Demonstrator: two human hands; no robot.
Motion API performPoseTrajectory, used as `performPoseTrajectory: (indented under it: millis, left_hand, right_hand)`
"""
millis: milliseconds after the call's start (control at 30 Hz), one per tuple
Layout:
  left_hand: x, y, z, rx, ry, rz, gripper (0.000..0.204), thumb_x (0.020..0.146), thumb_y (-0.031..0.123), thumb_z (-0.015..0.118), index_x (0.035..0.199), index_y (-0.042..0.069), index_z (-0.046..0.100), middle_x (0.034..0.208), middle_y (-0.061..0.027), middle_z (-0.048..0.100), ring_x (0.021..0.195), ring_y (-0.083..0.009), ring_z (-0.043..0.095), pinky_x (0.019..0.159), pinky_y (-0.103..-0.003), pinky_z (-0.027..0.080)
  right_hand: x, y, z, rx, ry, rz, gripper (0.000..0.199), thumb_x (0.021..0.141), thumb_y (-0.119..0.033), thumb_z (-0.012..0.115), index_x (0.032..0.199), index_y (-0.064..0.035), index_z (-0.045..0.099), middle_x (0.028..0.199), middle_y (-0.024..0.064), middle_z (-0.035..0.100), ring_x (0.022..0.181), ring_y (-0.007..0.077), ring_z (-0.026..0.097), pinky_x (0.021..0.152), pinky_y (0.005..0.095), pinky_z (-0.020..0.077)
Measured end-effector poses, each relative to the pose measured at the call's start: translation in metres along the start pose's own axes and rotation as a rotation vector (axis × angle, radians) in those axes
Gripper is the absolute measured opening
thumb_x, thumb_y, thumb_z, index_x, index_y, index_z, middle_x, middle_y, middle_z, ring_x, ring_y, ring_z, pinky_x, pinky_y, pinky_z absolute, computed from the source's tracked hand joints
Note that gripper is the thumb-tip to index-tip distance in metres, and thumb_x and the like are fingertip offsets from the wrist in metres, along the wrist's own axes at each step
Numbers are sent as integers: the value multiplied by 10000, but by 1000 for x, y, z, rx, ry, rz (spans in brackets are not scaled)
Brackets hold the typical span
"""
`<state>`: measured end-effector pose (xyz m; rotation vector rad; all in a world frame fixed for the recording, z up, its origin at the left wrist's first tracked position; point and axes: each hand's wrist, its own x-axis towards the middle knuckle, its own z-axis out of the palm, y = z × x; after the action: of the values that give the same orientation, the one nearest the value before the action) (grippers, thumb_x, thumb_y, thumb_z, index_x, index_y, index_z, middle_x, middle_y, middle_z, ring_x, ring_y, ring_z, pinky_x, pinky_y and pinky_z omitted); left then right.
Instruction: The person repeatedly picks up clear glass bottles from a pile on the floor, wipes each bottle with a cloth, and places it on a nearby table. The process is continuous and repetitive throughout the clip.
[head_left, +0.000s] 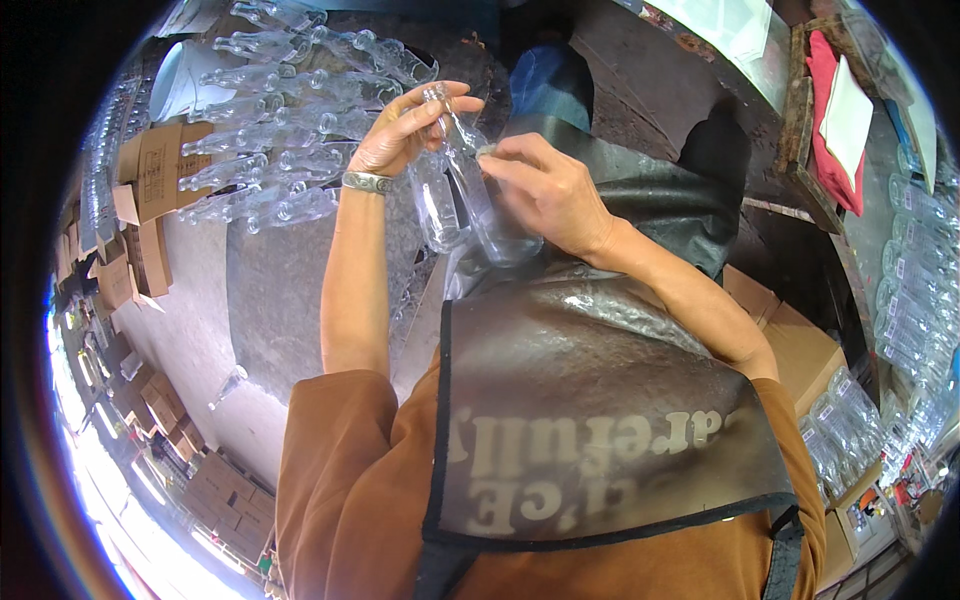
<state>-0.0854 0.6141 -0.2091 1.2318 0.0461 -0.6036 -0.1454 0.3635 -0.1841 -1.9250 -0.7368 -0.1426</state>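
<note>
In front of my apron, my left hand (408, 130) has its fingers closed around the necks of two clear bottles. One clear bottle (436, 208) hangs on the left. The other clear bottle (484, 215) slants down toward my apron, its wide base at the lower right. My right hand (552, 192) is at this second bottle's shoulder, thumb and fingertips pinched together against its side. Whatever is between those fingertips is too small to make out. A metal bracelet (367, 182) circles my left wrist.
Rows of clear bottles (262, 108) lie on their sides at the far left, beside a white bucket (182, 80) and cardboard boxes (158, 170). A lone bottle (230, 386) lies on the floor. More bottles (915, 270) are stacked at right, near a red cloth (828, 120).
</note>
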Motion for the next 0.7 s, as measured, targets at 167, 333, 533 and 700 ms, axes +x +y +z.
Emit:
performPoseTrajectory:
  millis: [167,333,533,700]
  left_hand:
    - [-7,0,-2,-11,18,8,479,928,303,684,1307,31,581,1200,-148,684,700,-35,519,629,-194,448]
    - [-32,8,1,23,151,82,456,933,266,671,1293,2,583,1156,-152,696,698,-43,519,643,-201,454]
    - [-111,49,0,240,501,305,402,938,202,654,1259,-30,588,1139,-169,697,705,-51,513,650,-201,437]
    - [-143,39,4,633,806,279,281,915,167,701,1164,46,655,1086,-55,734,716,-39,567,600,-195,461]
  right_hand:
    - [-2,10,4,-73,2,11,317,750,17,698,1054,-71,706,1031,100,650,862,277,679,710,359,564]
    - [-5,15,3,-1,19,110,277,788,26,648,1042,-58,719,1036,108,662,852,278,685,735,349,562]
    - [8,12,-28,-26,134,216,242,874,31,567,1047,-21,729,1040,113,698,893,230,692,796,301,540]
    - [12,14,-46,4,227,261,214,864,16,590,1016,-19,737,1008,123,712,873,238,701,789,301,538]
